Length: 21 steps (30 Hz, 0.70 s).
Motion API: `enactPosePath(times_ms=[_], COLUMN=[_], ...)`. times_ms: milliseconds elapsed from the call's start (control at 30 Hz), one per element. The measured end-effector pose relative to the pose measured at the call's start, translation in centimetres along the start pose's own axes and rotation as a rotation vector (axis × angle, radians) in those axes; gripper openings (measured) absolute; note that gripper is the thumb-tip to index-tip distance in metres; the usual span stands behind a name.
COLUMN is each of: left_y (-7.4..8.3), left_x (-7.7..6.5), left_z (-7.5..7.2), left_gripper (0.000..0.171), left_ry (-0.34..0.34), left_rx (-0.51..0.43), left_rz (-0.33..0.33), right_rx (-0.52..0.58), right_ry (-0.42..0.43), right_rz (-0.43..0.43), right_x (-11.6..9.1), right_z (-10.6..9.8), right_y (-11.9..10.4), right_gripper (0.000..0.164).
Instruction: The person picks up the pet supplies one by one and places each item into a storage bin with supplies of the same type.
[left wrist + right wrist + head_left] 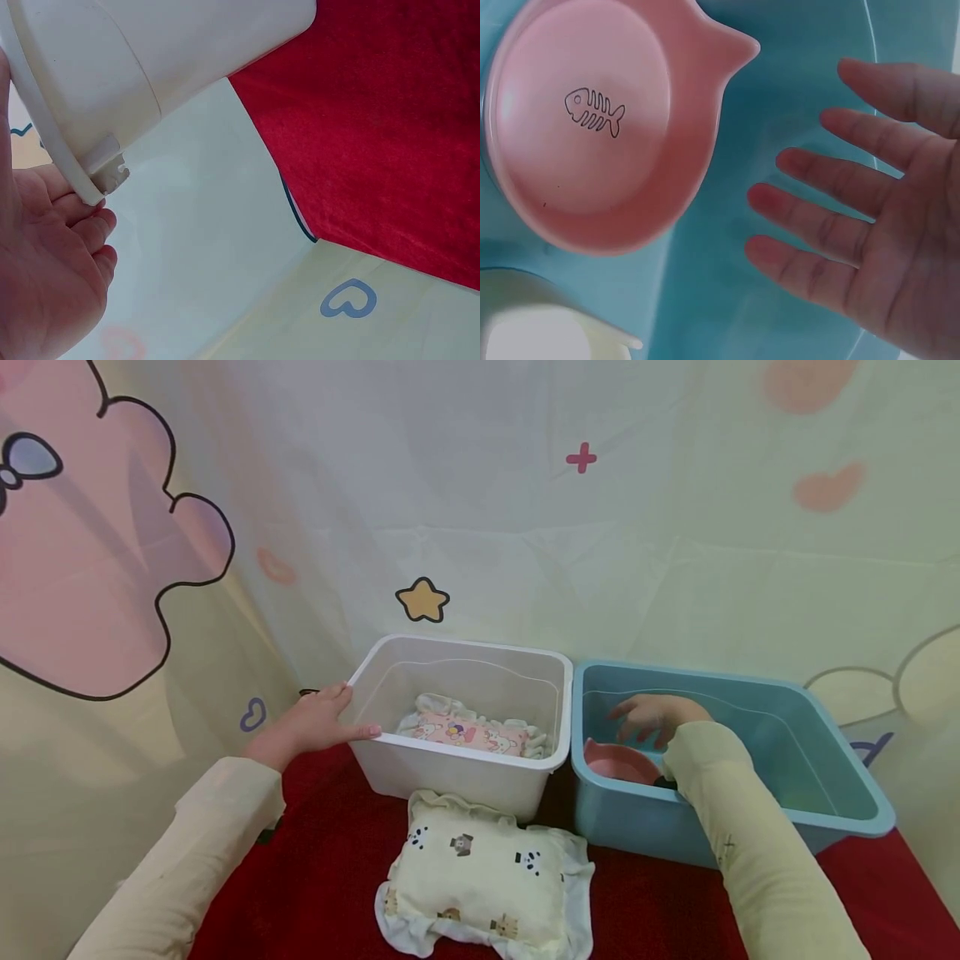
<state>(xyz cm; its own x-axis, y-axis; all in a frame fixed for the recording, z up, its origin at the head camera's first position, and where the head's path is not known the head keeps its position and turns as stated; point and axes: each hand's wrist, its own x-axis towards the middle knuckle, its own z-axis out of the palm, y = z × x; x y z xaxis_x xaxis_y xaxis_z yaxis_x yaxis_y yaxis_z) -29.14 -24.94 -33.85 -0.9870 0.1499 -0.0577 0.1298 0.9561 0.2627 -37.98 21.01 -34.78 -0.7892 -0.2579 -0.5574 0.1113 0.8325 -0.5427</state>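
Note:
At the left corner of a white plastic bin [450, 777], my left hand [318, 722] grips the rim, its thumb on the front edge. The left wrist view shows the fingers [94, 232] curled at that rim. My right hand [660, 714] is inside the blue bin [637, 814], fingers spread and holding nothing. Beside it lies a pink bowl [622, 764] with a pointed ear; a fishbone drawing marks the bowl's bottom [622, 172] in the right wrist view. Close by the pink bowl is a pale rounded dish [536, 322], partly cut off.
Inside the white bin is a small pink pillow [461, 732] with white ruffles. A cream ruffled pillow [487, 877] with animal prints lies in front on the red cloth [315, 860]. Behind the bins hangs a printed curtain [510, 568]. The two bins stand side by side.

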Motion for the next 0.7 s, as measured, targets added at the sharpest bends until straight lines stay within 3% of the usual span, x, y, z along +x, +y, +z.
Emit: enactPosePath(times_ms=[233,700], left_y=[-0.3,0.2], left_x=[0.1,-0.1], left_z=[0.1,-0.1], left_gripper=[0.101,0.098], left_ry=[-0.002,-0.01], left_rx=[0.003,-0.01], left_rz=[-0.002,-0.007], right_rx=[-0.087,-0.115], right_ry=[0.024,0.019], right_rz=[-0.046,-0.071], right_x=[-0.3,-0.9], right_z=[-0.4,-1.3], right_y=[-0.2,0.3], right_gripper=[0.064,0.062])
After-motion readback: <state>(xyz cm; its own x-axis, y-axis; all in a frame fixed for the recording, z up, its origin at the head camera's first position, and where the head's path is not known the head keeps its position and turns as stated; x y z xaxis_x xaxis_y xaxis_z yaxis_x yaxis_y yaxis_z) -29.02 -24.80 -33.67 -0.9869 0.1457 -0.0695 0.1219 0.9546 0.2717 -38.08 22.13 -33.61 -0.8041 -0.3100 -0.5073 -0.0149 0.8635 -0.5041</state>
